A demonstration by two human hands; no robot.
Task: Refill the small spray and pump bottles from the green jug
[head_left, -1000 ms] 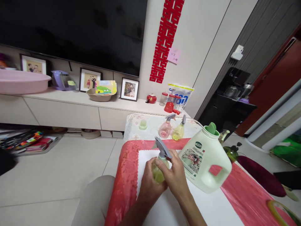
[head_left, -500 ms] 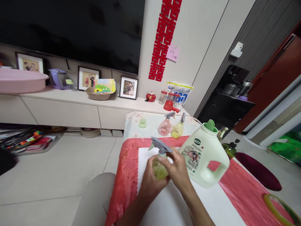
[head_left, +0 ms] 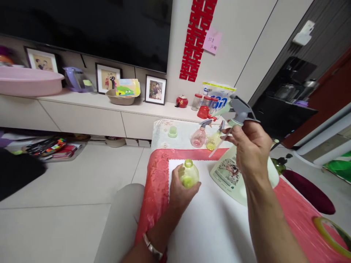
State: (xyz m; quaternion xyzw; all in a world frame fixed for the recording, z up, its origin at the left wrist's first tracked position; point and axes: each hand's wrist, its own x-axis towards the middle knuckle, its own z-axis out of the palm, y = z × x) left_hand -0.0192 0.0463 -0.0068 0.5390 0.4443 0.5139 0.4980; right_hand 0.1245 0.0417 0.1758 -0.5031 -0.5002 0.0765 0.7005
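My left hand (head_left: 179, 188) is wrapped round a small yellow-green spray bottle (head_left: 191, 174) with an open neck, over the white sheet near the table's left side. Raised above the large jug, my right hand (head_left: 251, 144) grips a grey spray head (head_left: 241, 109), its thin clear tube slanting down to the left. The pale green jug (head_left: 229, 173) with a printed label is partly hidden behind my right hand and forearm. Beyond stand a pink spray bottle (head_left: 198, 138) and a yellow spray bottle (head_left: 212, 141), both with grey heads. A light green cap (head_left: 172, 132) sits to their left.
A red cloth (head_left: 157, 179) and a white sheet (head_left: 203, 226) cover the table. A roll of yellow-green tape (head_left: 320, 224) lies at right. Along the cabinet behind are a red teapot (head_left: 181, 101), red-lidded jars (head_left: 196, 102) and framed photos (head_left: 155, 90).
The spray head has come off the bottle and moved up and right in my right hand, its tube now out. My left hand still holds the bottle.
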